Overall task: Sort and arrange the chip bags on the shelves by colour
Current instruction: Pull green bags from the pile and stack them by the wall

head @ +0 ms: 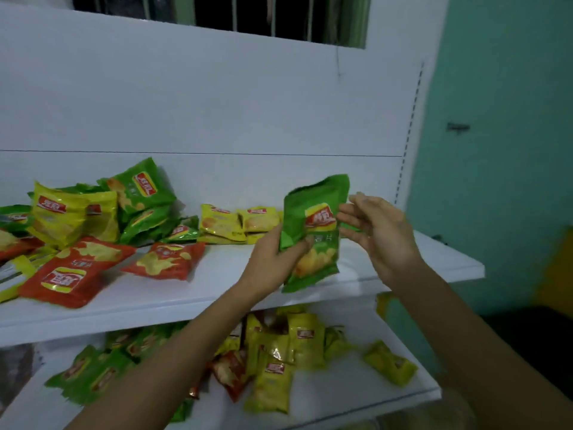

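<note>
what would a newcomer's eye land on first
A green chip bag held up mid-frame, left hand gripping its lower left, right hand pinching its right edge. Left of it, red, yellow and green bags lie jumbled on the upper shelf; another mixed heap on the lower shelf.

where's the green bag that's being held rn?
Head view, right of centre: the green bag is above the front of the upper shelf, gripped by the left hand, with the right hand at its right edge.
</note>
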